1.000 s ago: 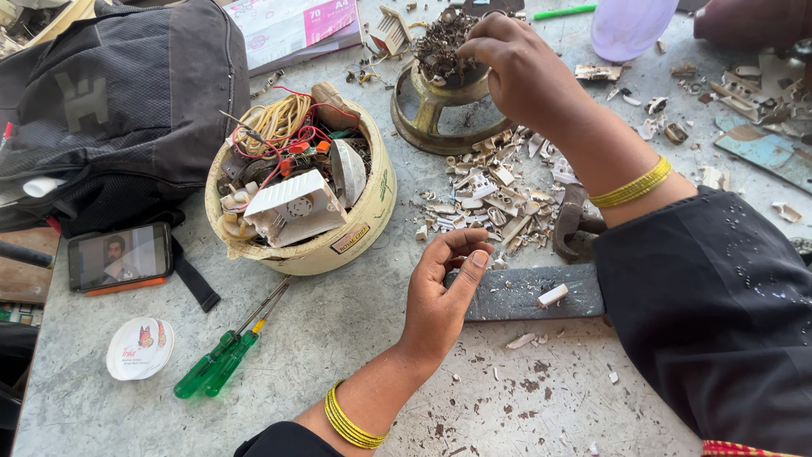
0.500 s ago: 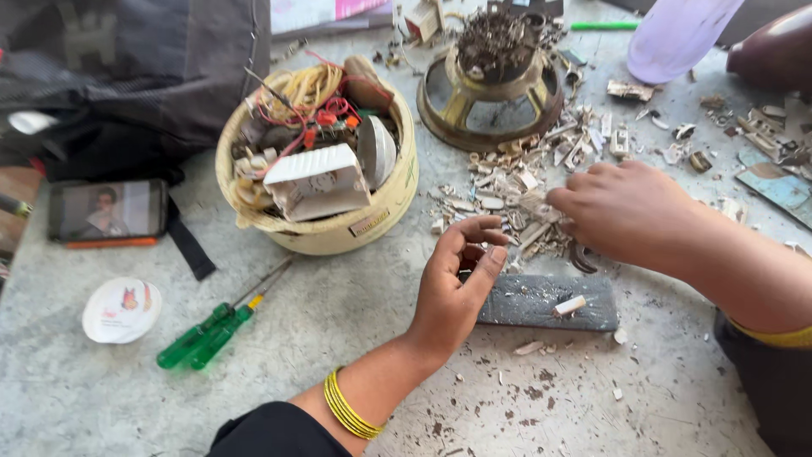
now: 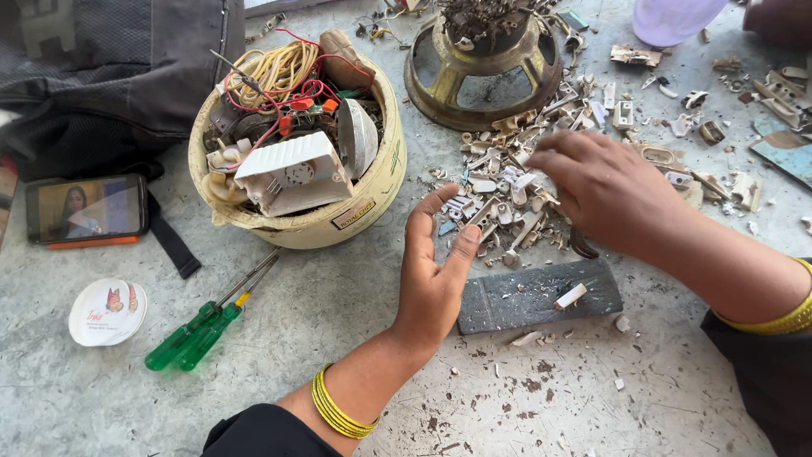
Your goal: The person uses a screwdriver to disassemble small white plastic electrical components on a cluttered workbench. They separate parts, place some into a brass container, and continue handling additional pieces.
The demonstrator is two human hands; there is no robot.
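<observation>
The left hand (image 3: 433, 271) stands on edge on the grey tabletop (image 3: 338, 313), fingers open and holding nothing, cupped beside a pile of broken plastic scraps (image 3: 507, 199). The right hand (image 3: 605, 193) rests palm down on that pile (whether its curled fingers grip anything cannot be told). A dark flat block (image 3: 537, 296) lies just below.

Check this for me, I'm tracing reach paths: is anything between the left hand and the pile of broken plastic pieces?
Nothing visible: the left hand stands open right beside the plastic pieces, fingertips at its edge.
</observation>
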